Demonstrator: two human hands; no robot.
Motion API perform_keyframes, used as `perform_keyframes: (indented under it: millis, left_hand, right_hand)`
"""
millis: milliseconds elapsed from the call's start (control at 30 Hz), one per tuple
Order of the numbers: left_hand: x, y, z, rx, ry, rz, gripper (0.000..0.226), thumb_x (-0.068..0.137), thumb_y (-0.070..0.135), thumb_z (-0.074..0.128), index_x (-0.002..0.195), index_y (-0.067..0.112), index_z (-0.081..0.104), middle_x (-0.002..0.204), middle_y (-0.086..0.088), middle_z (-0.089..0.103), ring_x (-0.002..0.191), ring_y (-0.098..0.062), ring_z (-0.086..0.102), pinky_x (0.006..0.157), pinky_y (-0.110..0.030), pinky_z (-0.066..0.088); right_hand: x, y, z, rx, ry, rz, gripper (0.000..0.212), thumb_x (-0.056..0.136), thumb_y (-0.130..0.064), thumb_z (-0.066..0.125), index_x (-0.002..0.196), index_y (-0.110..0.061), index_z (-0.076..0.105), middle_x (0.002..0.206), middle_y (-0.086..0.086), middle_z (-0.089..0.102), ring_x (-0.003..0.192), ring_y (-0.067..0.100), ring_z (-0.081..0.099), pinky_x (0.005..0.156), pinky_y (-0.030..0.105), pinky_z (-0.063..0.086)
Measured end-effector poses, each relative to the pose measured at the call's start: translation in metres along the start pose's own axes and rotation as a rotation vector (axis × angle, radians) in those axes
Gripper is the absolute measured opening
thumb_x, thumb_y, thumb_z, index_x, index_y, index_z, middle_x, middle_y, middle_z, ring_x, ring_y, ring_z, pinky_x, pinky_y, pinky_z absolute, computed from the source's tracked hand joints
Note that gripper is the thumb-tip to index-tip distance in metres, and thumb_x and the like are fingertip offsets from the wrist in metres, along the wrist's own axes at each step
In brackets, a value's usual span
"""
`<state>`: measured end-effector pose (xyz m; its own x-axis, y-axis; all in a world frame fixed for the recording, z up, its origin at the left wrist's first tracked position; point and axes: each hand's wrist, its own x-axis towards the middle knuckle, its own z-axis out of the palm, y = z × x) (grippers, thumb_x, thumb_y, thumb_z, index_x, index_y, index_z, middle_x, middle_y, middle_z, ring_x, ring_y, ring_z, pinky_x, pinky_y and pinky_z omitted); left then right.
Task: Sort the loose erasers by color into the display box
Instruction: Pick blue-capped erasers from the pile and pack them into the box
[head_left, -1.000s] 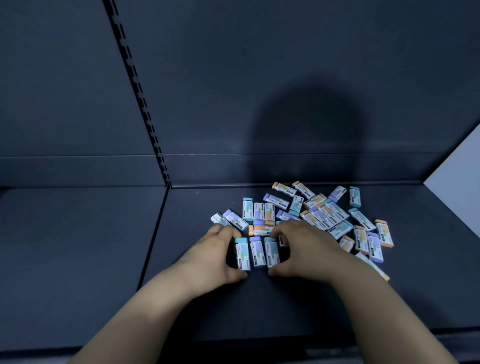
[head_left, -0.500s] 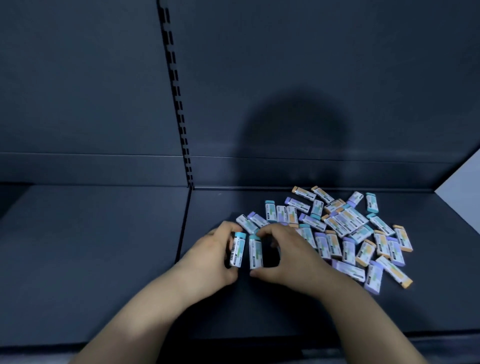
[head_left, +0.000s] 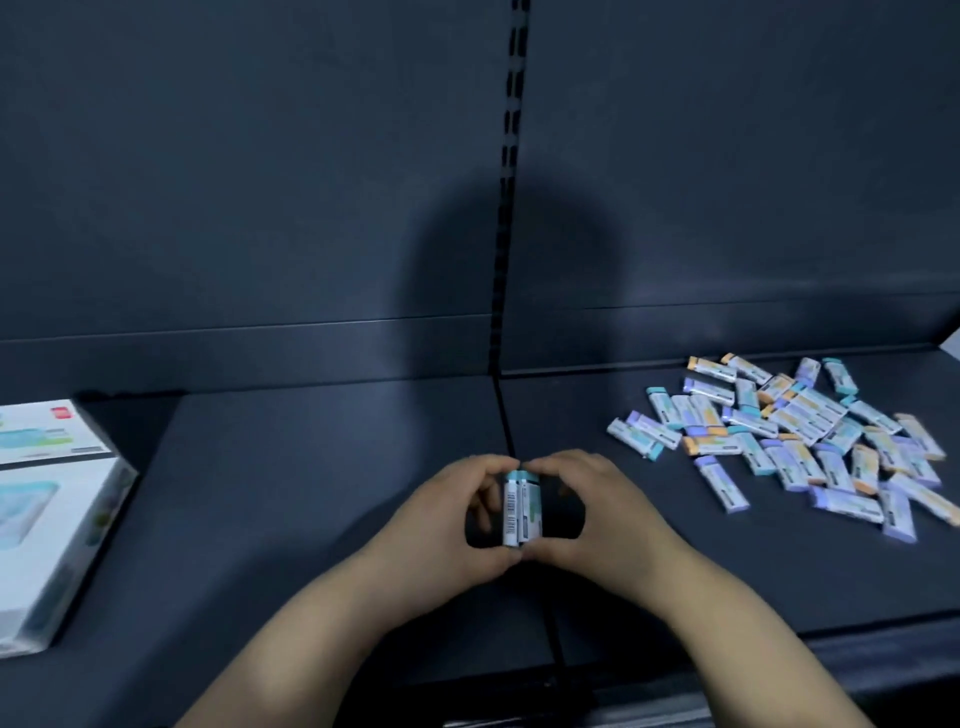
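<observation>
A small stack of teal-capped erasers (head_left: 521, 508) stands upright between my hands, over the seam of the dark shelf. My left hand (head_left: 447, 525) grips its left side, thumb below and fingertips on top. My right hand (head_left: 592, 514) holds the right side the same way. A loose pile of erasers (head_left: 795, 436) with teal, purple and orange caps lies on the shelf at the right. The white display box (head_left: 57, 530) sits at the far left edge, only partly in view.
The dark shelf (head_left: 311, 467) has a back wall with a slotted upright (head_left: 506, 208) in the middle. A seam runs down the shelf under my hands. The shelf's front lip (head_left: 727, 670) runs across near my forearms.
My hands lifted the teal erasers out of the pile and carried them left, pressed into a stack. The view swung left, bringing the display box into sight.
</observation>
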<state>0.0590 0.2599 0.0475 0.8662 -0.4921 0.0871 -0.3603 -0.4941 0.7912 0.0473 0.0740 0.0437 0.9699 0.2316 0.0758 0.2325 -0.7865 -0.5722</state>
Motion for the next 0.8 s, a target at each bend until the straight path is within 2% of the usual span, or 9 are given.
perform_keyframes:
  millis: [167,333,367,433,533,700,800]
  left_hand:
    - [-0.015,-0.008,-0.018,0.019,-0.024,0.01,0.064,0.064,0.025,0.082,0.114,0.042,0.046,0.113,0.017,0.041,0.102,0.007,0.044,0.087,-0.003,0.033]
    - [-0.02,-0.01,-0.021,0.109,0.063,-0.032,0.06,0.063,0.028,0.08,0.102,0.05,0.041,0.11,0.02,0.047,0.102,0.011,0.045,0.083,0.0,0.031]
    - [-0.022,-0.009,-0.021,0.129,0.103,-0.048,0.062,0.063,0.025,0.081,0.105,0.05,0.042,0.109,0.02,0.046,0.1,0.013,0.045,0.082,0.002,0.029]
    - [-0.027,-0.007,-0.019,0.142,0.171,-0.078,0.065,0.063,0.018,0.081,0.118,0.035,0.052,0.109,0.018,0.042,0.098,0.015,0.045,0.084,0.003,0.028]
    - [-0.037,-0.006,-0.02,0.146,0.181,-0.122,0.071,0.064,0.014,0.082,0.128,0.021,0.053,0.111,0.016,0.039,0.1,0.01,0.047,0.086,0.001,0.029]
    - [-0.053,-0.006,-0.032,0.208,0.179,-0.226,0.081,0.067,0.024,0.082,0.135,0.021,0.039,0.122,0.013,0.039,0.109,0.005,0.041,0.086,0.007,0.02]
    - [-0.064,-0.008,-0.042,0.206,0.176,-0.249,0.067,0.065,0.023,0.082,0.119,0.031,0.043,0.115,0.014,0.042,0.099,0.005,0.047,0.081,0.005,0.026]
  right_hand:
    - [0.003,-0.025,0.02,0.021,-0.011,0.01,0.064,0.062,-0.03,0.078,0.121,-0.025,0.057,0.107,-0.02,0.046,0.108,0.008,0.047,0.093,0.014,0.034]
    - [0.007,-0.028,0.024,0.034,-0.025,-0.04,0.062,0.064,-0.036,0.079,0.122,-0.029,0.055,0.109,-0.019,0.05,0.106,0.005,0.046,0.095,0.02,0.038]
    - [0.007,-0.028,0.023,0.049,-0.033,-0.041,0.063,0.065,-0.039,0.08,0.122,-0.03,0.055,0.11,-0.019,0.051,0.106,0.003,0.046,0.094,0.018,0.037]
    - [0.009,-0.03,0.022,0.092,-0.052,-0.038,0.063,0.064,-0.043,0.08,0.121,-0.031,0.055,0.11,-0.019,0.05,0.105,0.001,0.045,0.093,0.016,0.036]
    - [0.012,-0.037,0.025,0.129,-0.103,-0.065,0.062,0.064,-0.047,0.079,0.12,-0.034,0.054,0.111,-0.021,0.05,0.106,0.0,0.044,0.093,0.017,0.037]
    - [0.015,-0.049,0.035,0.095,-0.149,-0.112,0.064,0.068,-0.04,0.078,0.125,-0.034,0.05,0.119,-0.02,0.047,0.113,-0.001,0.039,0.096,0.015,0.032]
    - [0.016,-0.062,0.04,0.087,-0.154,-0.125,0.065,0.069,-0.04,0.076,0.128,-0.035,0.047,0.121,-0.021,0.045,0.114,-0.001,0.037,0.095,0.014,0.03]
